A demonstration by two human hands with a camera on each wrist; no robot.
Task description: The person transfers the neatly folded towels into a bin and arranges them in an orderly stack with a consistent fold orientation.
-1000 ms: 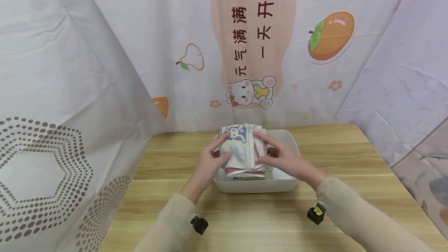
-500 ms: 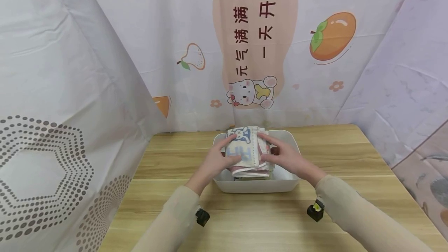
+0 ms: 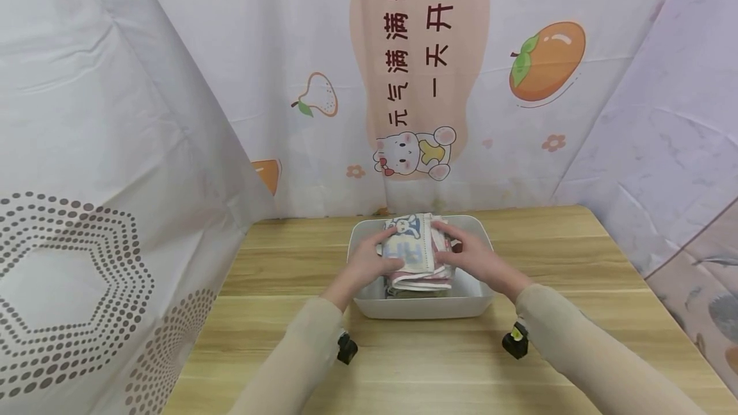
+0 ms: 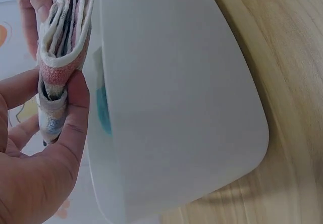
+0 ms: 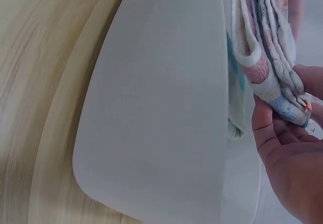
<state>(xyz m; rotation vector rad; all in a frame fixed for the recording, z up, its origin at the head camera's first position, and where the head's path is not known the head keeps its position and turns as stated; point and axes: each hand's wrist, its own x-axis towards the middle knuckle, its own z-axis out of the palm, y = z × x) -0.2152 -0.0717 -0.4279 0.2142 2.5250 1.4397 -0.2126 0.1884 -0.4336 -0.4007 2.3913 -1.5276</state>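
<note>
A folded towel, cream and blue with a cartoon animal on top, is held between both hands over a white plastic basin. My left hand grips its left end, the thumb on one face and the fingers on the other. At the opposite end my right hand pinches the folds the same way. Several layers with white hems and pink bands show in the folded towel in the left wrist view. Lower down, inside the basin, lies another cloth with a teal patch, partly hidden by the wall.
The basin stands on a wood-grain table near its back edge. Behind it hangs a white printed curtain with fruit and lettering, and more curtain closes off both sides. A small black camera sits at each wrist.
Both hands keep hold of the folded towel. It has shifted right and slightly down in the head view, now more centred over the basin, the left hand travelling with it.
</note>
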